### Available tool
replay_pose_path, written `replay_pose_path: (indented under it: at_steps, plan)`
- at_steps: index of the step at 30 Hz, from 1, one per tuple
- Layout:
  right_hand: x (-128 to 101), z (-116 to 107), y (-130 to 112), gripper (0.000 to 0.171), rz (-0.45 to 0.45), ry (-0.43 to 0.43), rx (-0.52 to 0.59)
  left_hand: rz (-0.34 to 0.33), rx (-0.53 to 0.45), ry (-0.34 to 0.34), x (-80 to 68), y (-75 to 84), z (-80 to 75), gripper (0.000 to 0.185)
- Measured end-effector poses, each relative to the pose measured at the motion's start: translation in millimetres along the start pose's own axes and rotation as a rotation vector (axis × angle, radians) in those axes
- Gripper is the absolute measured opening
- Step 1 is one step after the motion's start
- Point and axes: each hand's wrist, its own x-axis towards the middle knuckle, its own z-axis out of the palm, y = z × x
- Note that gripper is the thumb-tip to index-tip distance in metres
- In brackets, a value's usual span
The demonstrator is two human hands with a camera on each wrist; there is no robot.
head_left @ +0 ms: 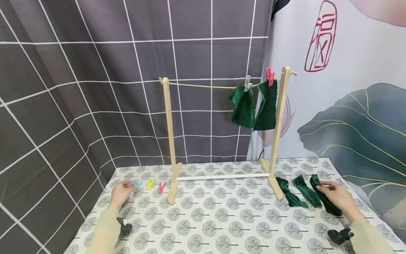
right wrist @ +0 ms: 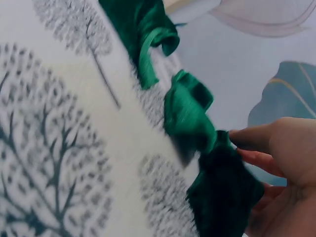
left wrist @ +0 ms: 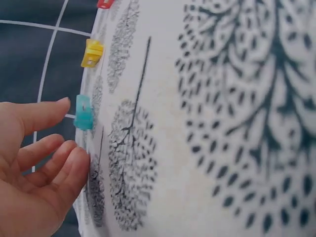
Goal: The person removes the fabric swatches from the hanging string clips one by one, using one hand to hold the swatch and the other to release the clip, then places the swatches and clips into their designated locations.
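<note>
Hands well apart, at opposite sides of the counter (head_left: 219,234) with its tree-print cover. At the left hand (head_left: 120,194), fingers loosely bent, a gap to the thumb and nothing in grasp, just beside the light-blue clothespin (left wrist: 84,116); hard to tell whether touching. At the right hand (head_left: 337,197), a pinch, as far as visible, on the far end of the rightmost green strip (head_left: 326,198), with the rest of its length down on the counter. Beside it, also unhung, a middle green strip (head_left: 306,190) and a leftmost green strip (head_left: 290,196), this last next to the right foot of the stand. In a row to the right of the light-blue clothespin, a yellow clothespin (head_left: 150,183) and a pink clothespin (head_left: 162,187), both unused. Farther back, a wooden drying stand (head_left: 169,123) with a white crossbar (head_left: 222,176) low down and a twine line (head_left: 203,86) between the post tops. On its right half, already up: a dark green cloth (head_left: 243,111) under a pale clothespin (head_left: 247,84), and another green cloth (head_left: 267,111) under a red clothespin (head_left: 270,76), near the right post. Judging by that count, two pieces done and three left, with three clothespins to match and bare twine on the left. Behind everything, a grey grid curtain (head_left: 190,24).
</note>
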Motion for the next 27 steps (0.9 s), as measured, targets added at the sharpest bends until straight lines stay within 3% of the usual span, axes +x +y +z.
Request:
replay_pose_path:
  at_steps: [5, 9, 20, 27]
  plan:
    - [-1.3, -5.7, -13.6, 0.049, -0.094, 0.105, -0.037, 0.013, -0.028, 0.092, -1.5, 13.7, -2.9, 0.049]
    - [-3.0, -13.7, -29.8, 0.046, -0.126, 0.136, 0.008, 0.087, -0.068, 0.138, 0.3, 36.9, -6.4, 0.045]
    - [-11.6, -37.7, -82.5, 0.046, -0.2, 0.192, 0.038, 0.227, -0.138, 0.177, -3.4, 108.8, -25.4, 0.039]
    - [-21.1, -42.4, -111.1, 0.049, -0.228, 0.137, 0.175, 0.309, -0.158, 0.154, -14.0, 138.3, -25.9, 0.036]
